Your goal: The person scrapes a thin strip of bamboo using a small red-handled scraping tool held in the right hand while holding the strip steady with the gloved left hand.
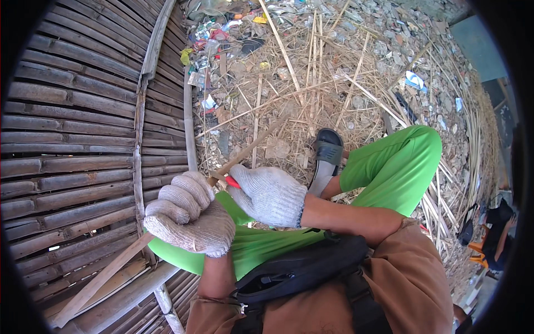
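Observation:
A long, flat bamboo strip (108, 276) runs slantwise from the lower left, through my left fist, to the littered ground ahead. My left hand (189, 216), in a grey-white knit glove, is closed round it. Close by on the right, my right hand (271, 195) wears a matching glove and is closed on a red-handled knife (232, 181). Only a bit of the red handle and a short piece of blade show, lying against the strip just beyond my left fist. The rest of the knife is hidden by my right glove.
A bamboo-slat platform (72, 161) fills the left side. Cut bamboo strips (314, 61), shavings and litter (217, 36) cover the ground ahead. My sandalled foot (328, 153) is beyond my right hand. A black bag (300, 267) lies across my lap. Another person (499, 222) is partly visible at far right.

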### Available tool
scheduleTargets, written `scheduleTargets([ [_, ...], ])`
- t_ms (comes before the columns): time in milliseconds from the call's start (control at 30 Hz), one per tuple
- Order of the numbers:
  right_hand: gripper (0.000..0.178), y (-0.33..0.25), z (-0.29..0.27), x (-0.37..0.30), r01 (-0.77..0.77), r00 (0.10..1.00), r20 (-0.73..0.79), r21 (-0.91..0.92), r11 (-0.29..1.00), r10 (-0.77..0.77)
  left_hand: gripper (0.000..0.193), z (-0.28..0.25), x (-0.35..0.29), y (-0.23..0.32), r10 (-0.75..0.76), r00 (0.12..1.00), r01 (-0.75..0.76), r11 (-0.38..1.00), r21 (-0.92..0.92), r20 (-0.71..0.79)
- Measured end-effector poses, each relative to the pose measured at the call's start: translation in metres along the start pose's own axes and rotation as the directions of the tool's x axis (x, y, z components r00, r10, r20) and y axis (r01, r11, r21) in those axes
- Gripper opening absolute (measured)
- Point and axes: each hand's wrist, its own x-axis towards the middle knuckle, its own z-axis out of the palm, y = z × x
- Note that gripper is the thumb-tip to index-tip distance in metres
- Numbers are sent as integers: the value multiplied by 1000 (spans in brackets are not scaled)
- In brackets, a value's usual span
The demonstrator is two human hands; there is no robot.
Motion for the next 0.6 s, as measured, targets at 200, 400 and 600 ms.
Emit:
scheduleTargets([
  [200,32,81,22,17,-138,988,-84,-142,980,127,47,-4,4,-1,-14,1000,14,1000,3,-23],
  [400,30,25,7,11,-19,1000,21,-1,1000,19,48,-13,5,-1,-26,1000,25,999,-22,-15],
  [600,29,104,23,27,-172,985,-13,-115,978,172,50,-23,12,-3,-67,998,66,997,-35,-16],
])
